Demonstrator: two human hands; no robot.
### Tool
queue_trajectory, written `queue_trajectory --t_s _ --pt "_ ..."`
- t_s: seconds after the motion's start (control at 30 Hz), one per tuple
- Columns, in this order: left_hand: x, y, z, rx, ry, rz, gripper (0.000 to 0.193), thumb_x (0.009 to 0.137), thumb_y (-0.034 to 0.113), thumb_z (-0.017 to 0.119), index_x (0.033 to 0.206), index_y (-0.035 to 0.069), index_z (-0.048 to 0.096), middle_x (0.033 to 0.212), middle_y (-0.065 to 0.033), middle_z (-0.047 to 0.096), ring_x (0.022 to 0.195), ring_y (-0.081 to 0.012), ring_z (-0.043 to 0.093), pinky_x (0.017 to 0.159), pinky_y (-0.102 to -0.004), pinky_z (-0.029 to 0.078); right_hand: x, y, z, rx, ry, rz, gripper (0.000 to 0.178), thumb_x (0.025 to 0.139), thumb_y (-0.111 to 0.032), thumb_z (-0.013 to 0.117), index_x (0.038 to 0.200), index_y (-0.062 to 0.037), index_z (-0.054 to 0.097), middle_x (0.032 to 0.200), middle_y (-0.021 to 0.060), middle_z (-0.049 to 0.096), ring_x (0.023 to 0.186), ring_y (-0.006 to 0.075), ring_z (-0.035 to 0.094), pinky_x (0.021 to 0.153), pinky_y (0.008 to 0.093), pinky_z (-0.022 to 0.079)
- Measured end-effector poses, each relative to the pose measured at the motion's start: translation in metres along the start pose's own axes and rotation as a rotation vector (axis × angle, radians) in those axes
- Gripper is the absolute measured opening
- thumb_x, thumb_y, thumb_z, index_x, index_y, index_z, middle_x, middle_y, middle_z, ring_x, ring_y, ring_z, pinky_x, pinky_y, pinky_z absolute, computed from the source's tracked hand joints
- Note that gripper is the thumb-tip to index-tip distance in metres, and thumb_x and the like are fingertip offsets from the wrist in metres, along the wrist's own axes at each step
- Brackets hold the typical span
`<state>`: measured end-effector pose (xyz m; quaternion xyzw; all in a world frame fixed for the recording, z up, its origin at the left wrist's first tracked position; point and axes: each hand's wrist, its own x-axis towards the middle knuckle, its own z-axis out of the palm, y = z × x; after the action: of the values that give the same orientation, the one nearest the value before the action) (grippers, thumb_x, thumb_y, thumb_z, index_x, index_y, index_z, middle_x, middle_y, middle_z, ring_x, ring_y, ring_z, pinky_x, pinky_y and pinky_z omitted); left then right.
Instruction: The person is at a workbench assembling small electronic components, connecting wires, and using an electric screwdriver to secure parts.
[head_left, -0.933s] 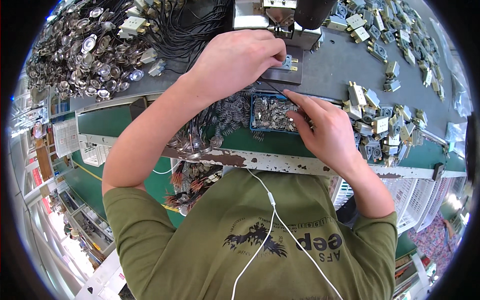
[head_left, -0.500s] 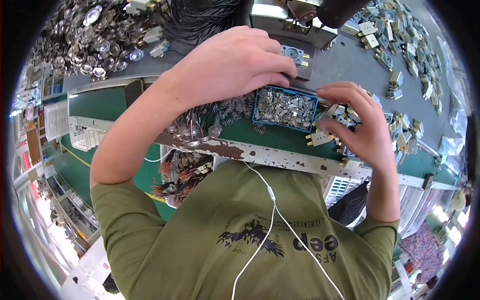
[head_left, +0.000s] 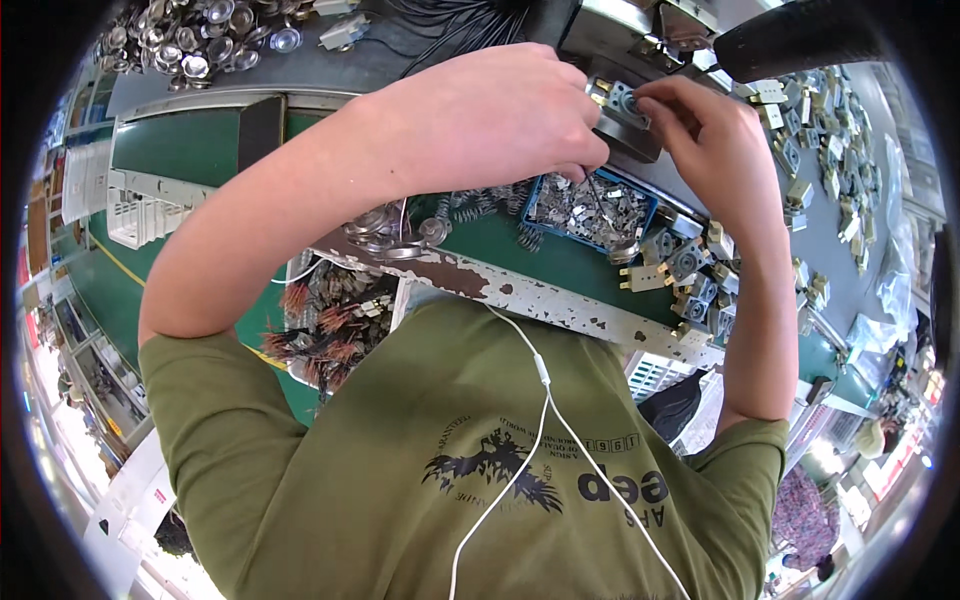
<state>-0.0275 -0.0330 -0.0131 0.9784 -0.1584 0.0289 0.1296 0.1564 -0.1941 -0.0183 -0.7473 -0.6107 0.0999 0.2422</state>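
Observation:
My left hand (head_left: pixel 500 120) is curled, with a thin-stemmed metal disc (head_left: pixel 623 250) hanging from its fingers. The stem slants across a blue tray (head_left: pixel 533 213) full of small metal clips (head_left: pixel 570 207). A grey switch block (head_left: pixel 621 101) with brass terminals sits on a dark metal fixture (head_left: pixel 630 138) just beyond the tray. My right hand (head_left: pixel 705 130) has its thumb and forefinger closed at this block's right side. Left-hand knuckles lie close to the block's left side; the fingertips are partly hidden.
More switch blocks (head_left: pixel 687 262) lie right of the tray, and a larger heap (head_left: pixel 800 130) spreads at the far right. Metal discs (head_left: pixel 215 40) are piled at the far left beside black wires (head_left: pixel 460 25). A black cylindrical tool (head_left: pixel 800 42) juts in above my right hand.
My right hand has moved up from the loose blocks beside the tray to the block at the fixture. The disc on its stem now shows below my left hand. The whole view has shifted slightly.

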Motion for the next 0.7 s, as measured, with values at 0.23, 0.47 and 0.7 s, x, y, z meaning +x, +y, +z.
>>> queue_trajectory --t_s 0.23,0.47,0.7 --pt "-0.002 -0.002 0.004 -0.016 0.112 0.018 0.015 0.091 0.026 0.069 0.090 0.011 0.071 0.085 -0.0044 0.066 0.091 -0.0243 0.067 0.081 -0.0386 0.052 -0.006 -0.020 -0.020 0.018 -0.091 0.213 0.025 0.096 -0.012 0.068 0.120 -0.0041 0.073 0.088 0.0099 0.074 0.076 0.0149 0.070 0.072 0.0308 0.054" --pt "0.014 -0.003 0.014 -0.251 0.380 0.037 0.014 0.094 0.020 0.065 0.095 0.009 0.073 0.086 -0.0101 0.071 0.093 -0.0308 0.071 0.082 -0.0417 0.056 -0.077 -0.036 -0.025 0.396 -0.007 0.376 0.052 0.087 -0.011 0.082 0.133 -0.0012 0.061 0.111 0.0118 0.074 0.102 0.0176 0.072 0.089 0.0330 0.057" --pt "0.023 0.000 -0.008 -0.345 0.316 0.083 0.015 0.094 0.017 0.068 0.105 0.007 0.065 0.092 -0.0118 0.063 0.088 -0.0335 0.065 0.078 -0.0437 0.053 -0.083 -0.032 -0.007 0.464 0.287 0.196 0.037 0.083 0.004 0.081 0.116 -0.0012 0.067 0.099 0.0075 0.074 0.080 0.0119 0.070 0.075 0.0263 0.056"
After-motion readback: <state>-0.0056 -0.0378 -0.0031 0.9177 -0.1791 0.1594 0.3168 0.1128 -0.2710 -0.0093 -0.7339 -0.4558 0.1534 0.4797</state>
